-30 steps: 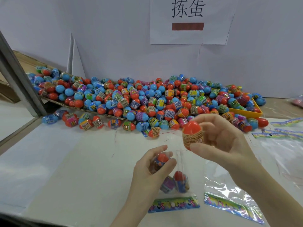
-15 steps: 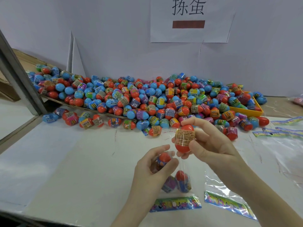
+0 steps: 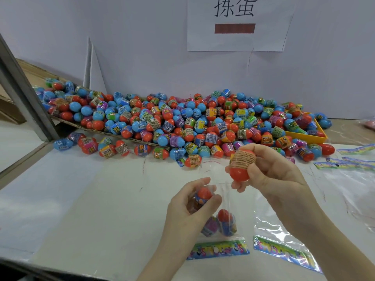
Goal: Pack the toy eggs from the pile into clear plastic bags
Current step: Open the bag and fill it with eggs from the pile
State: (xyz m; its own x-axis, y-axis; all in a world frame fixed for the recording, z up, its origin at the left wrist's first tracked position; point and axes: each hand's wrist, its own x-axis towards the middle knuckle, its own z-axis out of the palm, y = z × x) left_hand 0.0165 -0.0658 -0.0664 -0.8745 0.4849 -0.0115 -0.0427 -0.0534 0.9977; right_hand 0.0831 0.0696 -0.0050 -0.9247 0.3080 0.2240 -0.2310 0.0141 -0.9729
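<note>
A big pile of red and blue toy eggs (image 3: 182, 122) lies across the back of the white table (image 3: 81, 199). My right hand (image 3: 269, 175) grips a red egg with a brown label (image 3: 241, 165), holding it at the mouth of a clear plastic bag (image 3: 215, 179). My left hand (image 3: 190, 207) holds that bag upright, fingers curled round a red-topped egg (image 3: 204, 194) inside it. Two more eggs (image 3: 222, 224) sit at the bag's bottom, above its coloured header strip (image 3: 219, 249).
An empty clear bag with a coloured strip (image 3: 284, 250) lies flat to the right. More bags (image 3: 349, 165) lie at the far right. A yellow tray (image 3: 308, 134) holds eggs at the back right. A grey metal post (image 3: 22, 94) stands at the left.
My right hand turned the red egg over, red end now down, and brought it lower and leftward to the bag's mouth. My left hand kept its hold on the bag.
</note>
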